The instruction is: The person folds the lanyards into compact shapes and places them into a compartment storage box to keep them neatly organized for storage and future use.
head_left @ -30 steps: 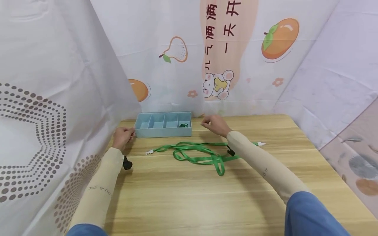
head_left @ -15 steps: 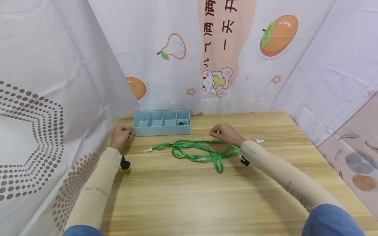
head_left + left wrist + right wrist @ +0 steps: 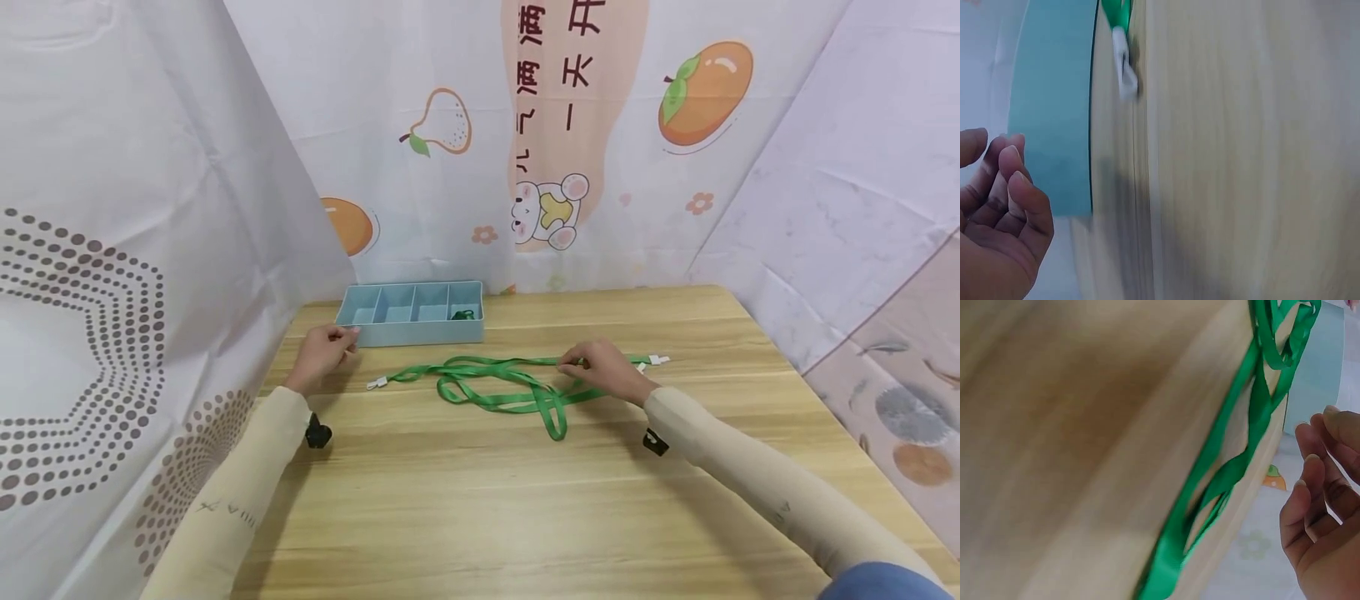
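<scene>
A pale blue box (image 3: 420,334) with a row of compartments stands at the back left, a small dark green bundle (image 3: 463,315) in its rightmost one. My left hand (image 3: 322,354) is at the box's front left corner, fingers loosely bent and holding nothing; whether it touches the box I cannot tell. Green lanyards (image 3: 495,402) lie in loose loops across the middle, with white clips (image 3: 377,383) at their ends. Over their right part hovers my right hand (image 3: 603,371). Its fingers are loosely curled with nothing between them, and in the right wrist view the lanyards (image 3: 1229,472) lie beside it.
Everything lies on a wooden table (image 3: 465,517). Printed white cloth (image 3: 450,208) hangs behind it and along the sides. A black wrist camera (image 3: 318,432) hangs at the left wrist and another camera (image 3: 656,442) at the right.
My right hand has moved right and toward me, from beside the box to above the lanyards. My left hand has shifted slightly right along the box's front. Box and lanyards look unmoved.
</scene>
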`<move>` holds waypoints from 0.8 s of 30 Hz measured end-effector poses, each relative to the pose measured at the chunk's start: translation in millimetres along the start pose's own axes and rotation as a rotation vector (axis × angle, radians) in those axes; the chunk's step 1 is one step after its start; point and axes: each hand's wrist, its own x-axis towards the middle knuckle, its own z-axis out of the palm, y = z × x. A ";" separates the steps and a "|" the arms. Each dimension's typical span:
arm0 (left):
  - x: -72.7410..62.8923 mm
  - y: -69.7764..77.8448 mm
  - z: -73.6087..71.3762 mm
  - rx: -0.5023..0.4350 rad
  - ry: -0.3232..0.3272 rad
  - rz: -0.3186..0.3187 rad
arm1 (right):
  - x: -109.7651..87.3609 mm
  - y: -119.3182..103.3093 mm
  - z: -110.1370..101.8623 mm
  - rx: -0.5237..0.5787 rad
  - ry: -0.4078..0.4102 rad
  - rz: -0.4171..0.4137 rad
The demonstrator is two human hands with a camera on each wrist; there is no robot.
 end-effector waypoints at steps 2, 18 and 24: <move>-2.7 4.1 5.8 0.001 -0.042 0.038 | -5.9 2.3 0.1 0.006 0.000 0.005; -25.7 38.7 59.7 0.136 -0.231 0.308 | -43.0 19.9 -5.2 0.029 0.049 0.055; -38.0 46.9 84.0 0.208 -0.277 0.354 | -55.1 25.4 -6.6 0.017 0.055 0.067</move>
